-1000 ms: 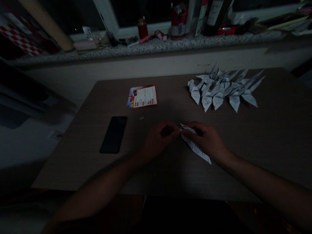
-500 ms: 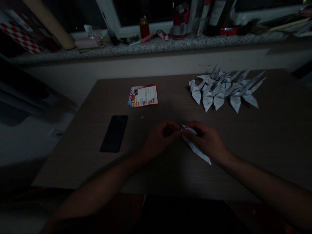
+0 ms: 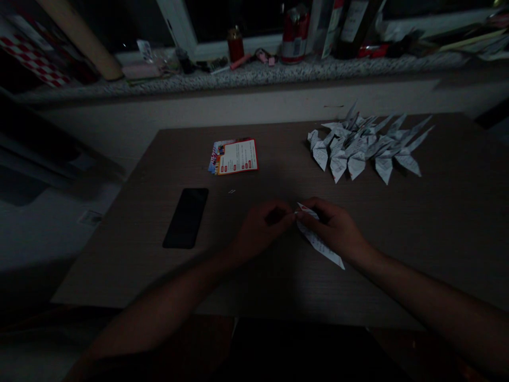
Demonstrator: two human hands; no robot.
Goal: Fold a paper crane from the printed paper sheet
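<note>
A folded piece of printed paper, narrow and pointed at its ends, slants across the table in front of me. My right hand is closed on its upper part, thumb on top, covering some of the folds. With thumb and fingertips pinched together, my left hand holds a small whitish tip at the paper's left side. Several folded paper cranes, made of similar printed paper, stand in a cluster beyond my right hand.
On the table, a dark phone lies left of my hands. A stack of printed leaflets is farther back, with tiny white scraps nearer. Behind, the stone windowsill carries a red can, bottles and clutter.
Hardly anything differs. Both hands keep their pinch on the folded paper, with only a slight shift of the left fingers.
</note>
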